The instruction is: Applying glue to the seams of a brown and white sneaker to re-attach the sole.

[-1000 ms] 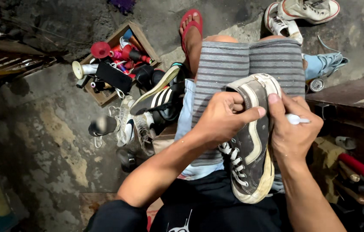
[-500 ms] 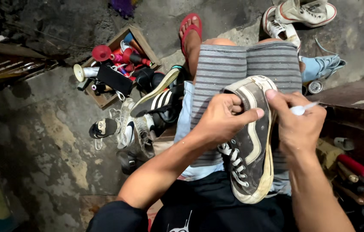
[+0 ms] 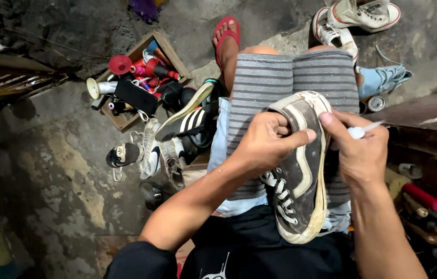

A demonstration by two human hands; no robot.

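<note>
Left hand (image 3: 267, 142): closed over the upper of the dark sneaker (image 3: 298, 170), fingers curled around its far part and the thumb stretched right across the side stripe.
Right hand (image 3: 358, 150): closed around a small white tool (image 3: 360, 130), pinched between thumb and fingers; its thin tip is pointed to the right, and the hand is pressed against the right edge of the shoe.
Dark sneaker: laid on the lap over the grey striped shorts (image 3: 275, 77), sole edge turned to the right, white laces at the near end, toe at the far end.
Lap: the knees are pointed to the far side; a foot in a red flip-flop (image 3: 227, 36) is set on the concrete floor (image 3: 48, 155) beyond them.
Wooden box (image 3: 136, 77): seen far left on the floor, filled with thread spools and cones, some red.
Shoe pile (image 3: 172, 139): heaped just left of the lap, with a black shoe with white stripes on top and white sneakers beneath.
White high-top sneakers (image 3: 358, 18): placed at the far right on the floor.
Blue cloth (image 3: 386, 80): lying right of the knees, a small round tin (image 3: 376, 103) just beside it.
Right edge: a dark wooden crate (image 3: 425, 155) is seen, with tools inside, one red-handled.
</note>
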